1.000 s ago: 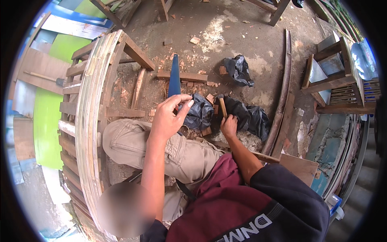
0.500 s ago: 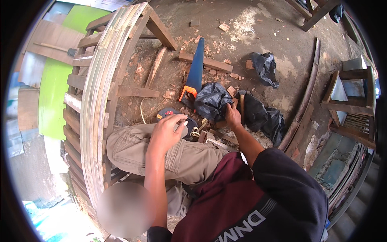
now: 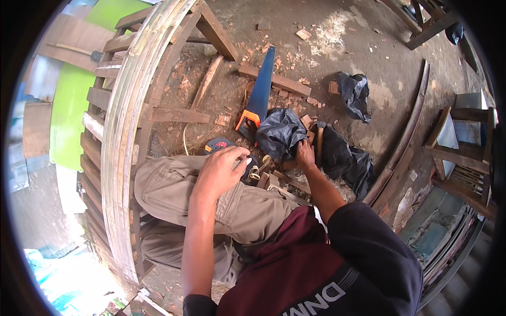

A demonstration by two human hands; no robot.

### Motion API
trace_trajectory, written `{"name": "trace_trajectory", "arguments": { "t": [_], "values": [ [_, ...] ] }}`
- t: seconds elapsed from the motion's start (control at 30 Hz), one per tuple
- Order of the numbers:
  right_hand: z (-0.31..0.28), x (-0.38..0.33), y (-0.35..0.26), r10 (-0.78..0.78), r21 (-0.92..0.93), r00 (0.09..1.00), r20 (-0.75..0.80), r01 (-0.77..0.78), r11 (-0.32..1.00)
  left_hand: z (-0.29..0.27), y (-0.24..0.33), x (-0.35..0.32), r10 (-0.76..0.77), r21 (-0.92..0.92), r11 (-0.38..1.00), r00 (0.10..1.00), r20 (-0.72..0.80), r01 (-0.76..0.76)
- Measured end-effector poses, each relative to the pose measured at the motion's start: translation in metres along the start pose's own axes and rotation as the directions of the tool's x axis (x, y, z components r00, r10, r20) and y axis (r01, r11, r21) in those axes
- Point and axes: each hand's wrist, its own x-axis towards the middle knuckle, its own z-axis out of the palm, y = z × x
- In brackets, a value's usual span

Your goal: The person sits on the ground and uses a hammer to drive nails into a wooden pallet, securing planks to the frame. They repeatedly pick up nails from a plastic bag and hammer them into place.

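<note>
My right hand (image 3: 305, 155) pinches the near right edge of a crumpled black plastic bag (image 3: 282, 130) on the ground. Above my knee, my left hand (image 3: 224, 167) has its fingers curled together; a small whitish bit shows at the fingertips, too small to name. A handsaw (image 3: 260, 92) with a blue blade and an orange-and-black handle lies just beyond the bag. Partly hidden behind my left hand is a dark item with red marks (image 3: 217, 144). Right of the bag, a wooden handle (image 3: 319, 142) lies against another dark bag (image 3: 347, 162).
A slatted wooden frame (image 3: 142, 105) stands close on my left. Wood offcuts (image 3: 279, 83) and chips litter the dirt floor. Farther off lies a third black bag (image 3: 353, 97). A long curved pole (image 3: 403, 134) and a small wooden stool-like frame (image 3: 458, 152) are on the right.
The view has shifted slightly, so the floor things appear a little farther right. My right hand stays at the bag's edge; my left hand keeps its curled pose.
</note>
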Motion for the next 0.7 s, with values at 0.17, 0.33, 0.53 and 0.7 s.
{"name": "trace_trajectory", "arguments": {
  "t": [0.17, 0.33, 0.53, 0.7],
  "values": [
    [-0.045, -0.004, -0.010, 0.205, 0.043, 0.950, 0.235, -0.220, 0.974, 0.000, 0.005, 0.005, -0.143, -0.008, 0.990, 0.989, 0.030, 0.143],
    [-0.130, 0.006, -0.026, 0.106, 0.604, 0.970, 0.221, -0.221, 0.766, -0.015, 0.019, 0.035, -0.203, -0.162, 0.958, 0.959, 0.199, 0.237],
    [-0.245, -0.008, -0.099, -0.351, 0.970, 0.933, -0.078, -0.010, -0.241, 0.017, 0.052, 0.083, -0.251, -0.293, 0.933, 0.961, -0.117, 0.208],
    [-0.254, -0.010, -0.102, -0.329, 0.994, 0.943, -0.046, 0.009, -0.113, 0.058, 0.038, 0.083, -0.289, -0.615, 0.779, 0.940, -0.183, 0.120]
  ]
}}
